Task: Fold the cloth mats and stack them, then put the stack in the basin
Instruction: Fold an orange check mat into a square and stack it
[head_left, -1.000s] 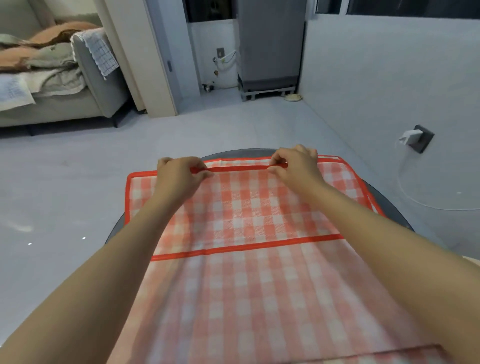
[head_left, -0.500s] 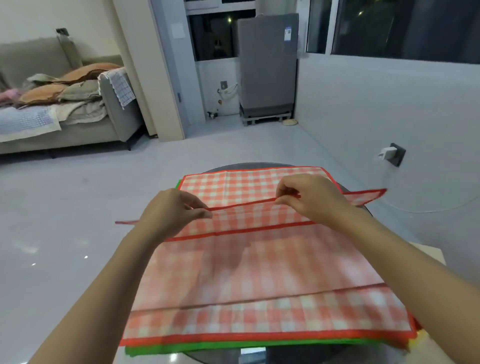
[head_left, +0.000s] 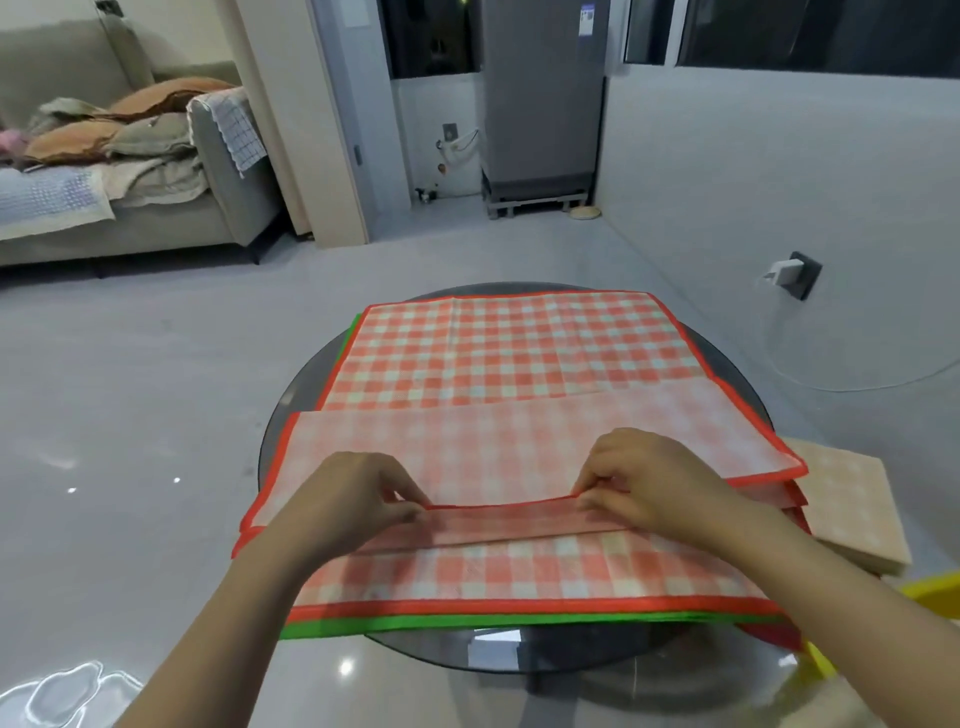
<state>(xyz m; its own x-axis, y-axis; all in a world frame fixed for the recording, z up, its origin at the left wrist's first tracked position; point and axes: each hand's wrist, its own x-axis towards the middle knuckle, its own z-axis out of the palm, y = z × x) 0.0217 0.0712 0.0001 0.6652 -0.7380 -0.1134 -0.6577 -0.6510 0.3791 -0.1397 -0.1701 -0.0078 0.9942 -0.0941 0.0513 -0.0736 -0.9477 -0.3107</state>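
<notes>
Red-checked cloth mat (head_left: 519, 358) lies atop the pile on the round dark glass table (head_left: 291, 415). Our left hand (head_left: 348, 501) and right hand (head_left: 641, 483) pinch its folded edge; we should align red borders before pressing flat.

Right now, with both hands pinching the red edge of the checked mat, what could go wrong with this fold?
1. The left hand and right hand pinch only the middle of the folded edge of the red mat, so its free corners may land crooked.
2. The green mat lies right beneath, so pulling may drag it along.
3. The mats overhang the round table and could slide off.
</notes>
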